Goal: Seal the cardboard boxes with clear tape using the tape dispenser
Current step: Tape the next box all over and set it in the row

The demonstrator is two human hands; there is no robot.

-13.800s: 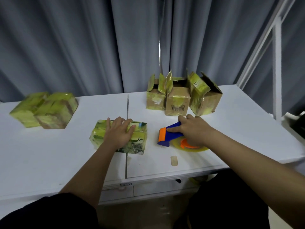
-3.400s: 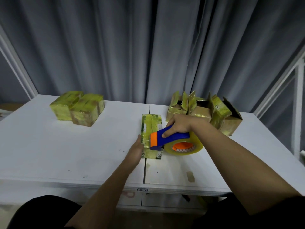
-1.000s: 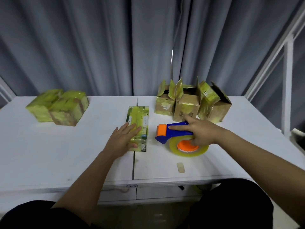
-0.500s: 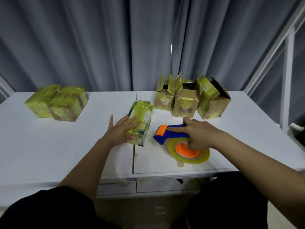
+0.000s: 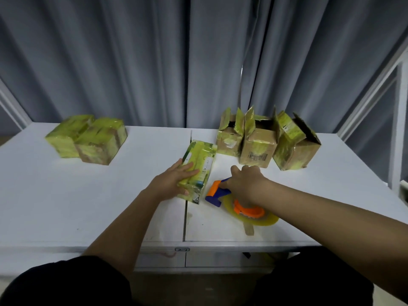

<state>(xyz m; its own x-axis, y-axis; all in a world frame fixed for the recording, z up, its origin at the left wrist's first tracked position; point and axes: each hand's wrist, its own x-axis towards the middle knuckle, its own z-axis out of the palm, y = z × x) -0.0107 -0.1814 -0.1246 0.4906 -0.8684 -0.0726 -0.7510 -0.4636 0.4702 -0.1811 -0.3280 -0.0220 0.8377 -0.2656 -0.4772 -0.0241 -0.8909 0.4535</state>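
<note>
The person stands at a white tabletop (image 5: pixel 66 195) made of two panels that meet at a seam running front to back near the middle. The left hand (image 5: pixel 174 183) lies on a taped-over cardboard box (image 5: pixel 198 171) that sits across this seam; its fingers stretch flat along the box's top face while the thumb curls round the near lower corner, so the hand holds the box. The box appears tipped slightly, its near end raised off the surface, though the contact line is hard to read. Just to the right of the box lies the tape dispenser (image 5: pixel 218 193), blue in the handle with an orange roller end, resting flat on the tabletop. Its roll of clear tape (image 5: pixel 260 219), with an orange hub, lies toward the front edge. The right hand (image 5: pixel 245 182) covers the dispenser's handle with fingers curled down over it, clamped on the handle. A short strip of tape (image 5: pixel 249 229) is stuck to the tabletop just in front of the roll. Behind the dispenser, toward the rear edge, three open cardboard boxes (image 5: pixel 258 149) stand touching in a row, flaps raised, the right one tilted. At the rear left, well apart from the work, two sealed boxes (image 5: pixel 88 139) sit side by side and touching. Grey curtains (image 5: pixel 132 62) hang behind the tabletop, and a white frame post (image 5: pixel 395 129) rises at the right.
</note>
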